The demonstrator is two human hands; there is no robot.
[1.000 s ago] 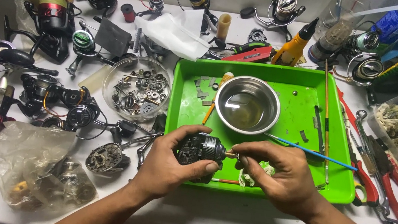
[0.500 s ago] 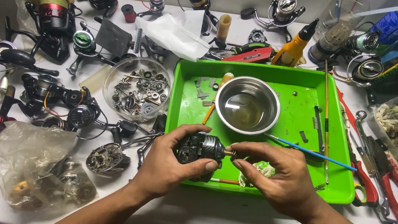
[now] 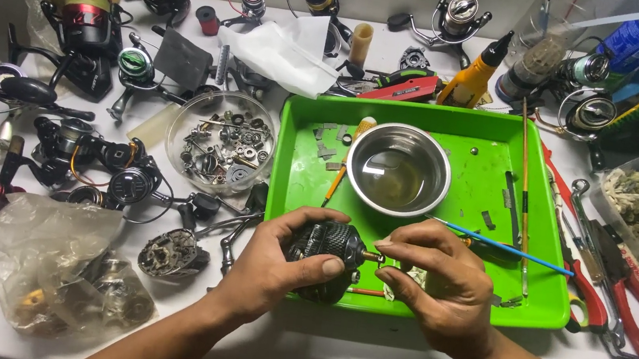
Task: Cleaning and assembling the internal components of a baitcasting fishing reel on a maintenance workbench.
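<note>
Head view: the left hand (image 3: 276, 268) is wrapped round a dark reel body (image 3: 324, 251), thumb pressed across its front, holding it just over the near edge of the green tray (image 3: 299, 177). The reel's long axis lies roughly left to right, its small brass stub pointing right. There the right hand (image 3: 436, 287) pinches in, fingertips (image 3: 386, 247) closed at that stub. A steel bowl (image 3: 398, 170) sits beyond, in the tray.

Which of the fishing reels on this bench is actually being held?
The black fishing reel body over the green plastic tray's front edge: the left hand grips it, the right hand pinches its end. Others lie untouched.
</note>
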